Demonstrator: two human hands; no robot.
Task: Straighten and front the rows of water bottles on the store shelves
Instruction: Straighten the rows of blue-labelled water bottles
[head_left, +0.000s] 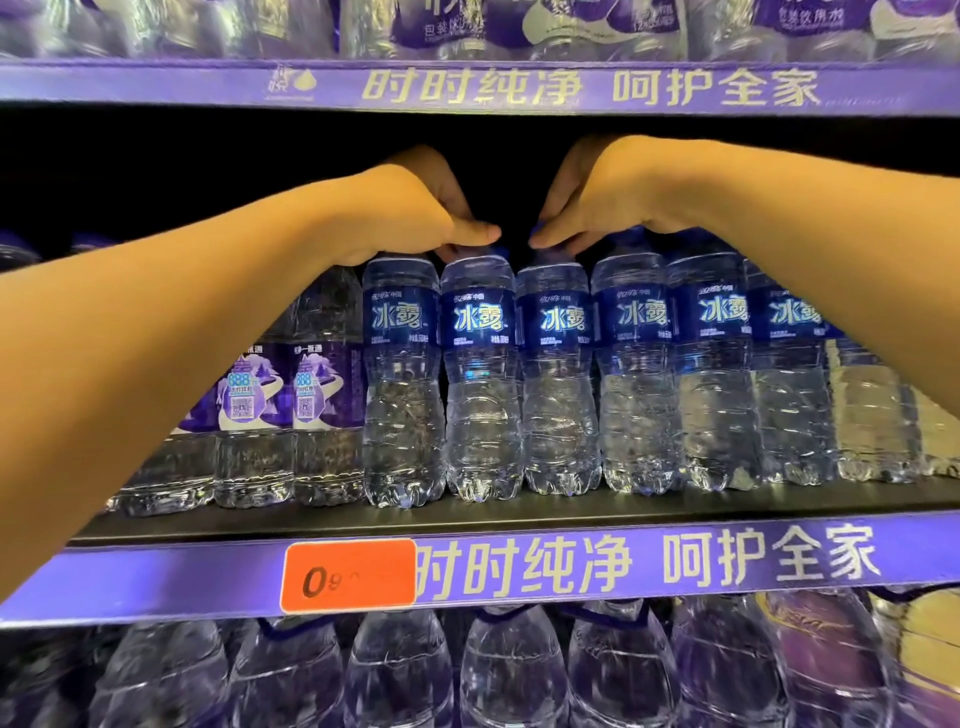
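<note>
Reaching over the middle shelf (519, 512), left hand (415, 208) pinching the cap of one 冰露 bottle (480, 384), right hand (602, 197) pinching the cap of its neighbour (558, 384). Both bottles upright, directly beneath each grip, side by side, set slightly behind the shelf lip. Purple-labelled bottles (291, 384) just left. Shelf strip (649, 564) reading 时时纯净 呵护全家; orange price tag (348, 574) partly legible, "0".
</note>
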